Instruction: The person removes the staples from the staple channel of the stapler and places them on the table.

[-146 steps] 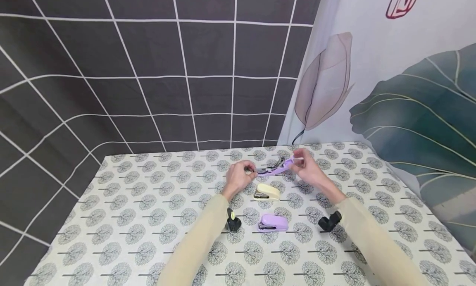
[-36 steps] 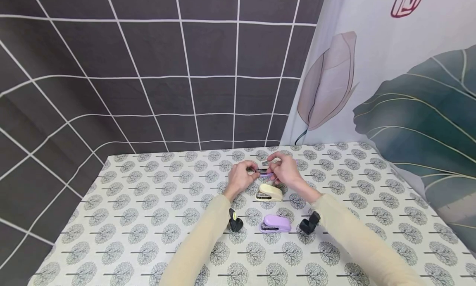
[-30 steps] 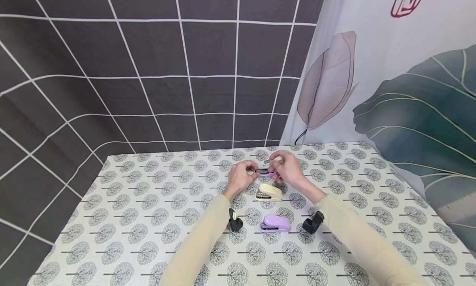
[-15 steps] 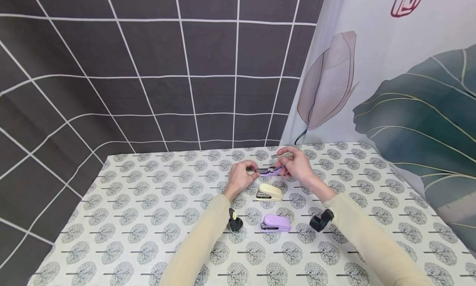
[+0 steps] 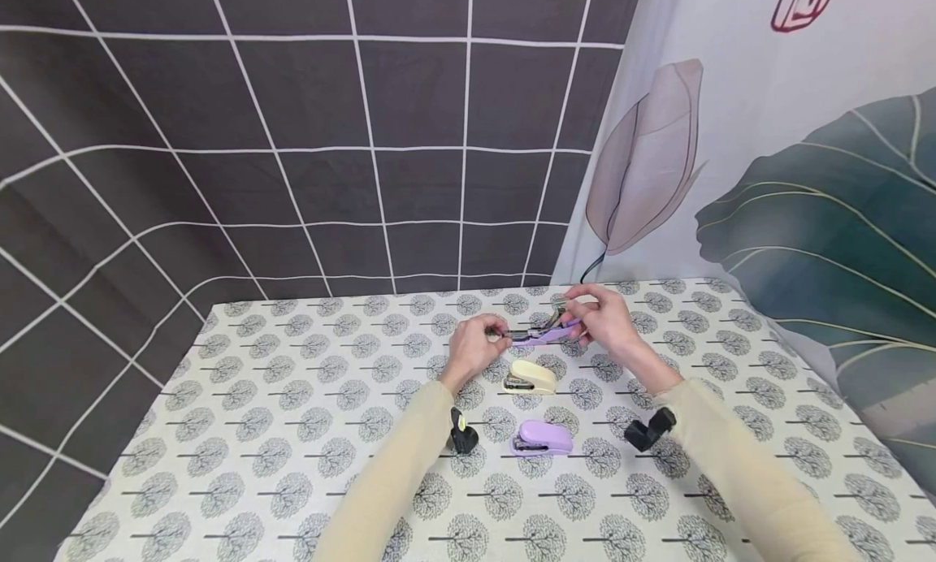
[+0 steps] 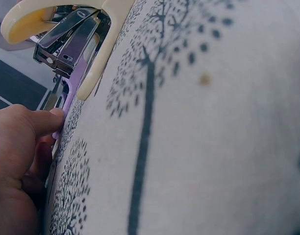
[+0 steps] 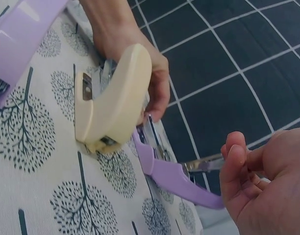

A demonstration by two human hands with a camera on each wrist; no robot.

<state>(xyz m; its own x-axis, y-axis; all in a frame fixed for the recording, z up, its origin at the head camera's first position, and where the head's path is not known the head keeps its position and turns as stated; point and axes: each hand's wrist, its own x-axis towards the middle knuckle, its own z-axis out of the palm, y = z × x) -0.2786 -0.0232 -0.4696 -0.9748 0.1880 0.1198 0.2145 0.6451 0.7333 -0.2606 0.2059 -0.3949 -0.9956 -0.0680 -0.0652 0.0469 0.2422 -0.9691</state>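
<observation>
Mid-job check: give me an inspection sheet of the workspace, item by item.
Surface: white tree-print cloth; a small brownish spot shows in the left wrist view.
Job's things: opened purple stapler, metal insides showing.
Clutter: cream stapler and closed purple stapler, both on the cloth, nearer the person.
Hands: left hand pinches one end of the opened purple stapler; right hand is at its other end, exact grip unclear.
Cables: nothing seen.
Surroundings: dark gridded backdrop behind; pale leaf-print backdrop to the right.
</observation>
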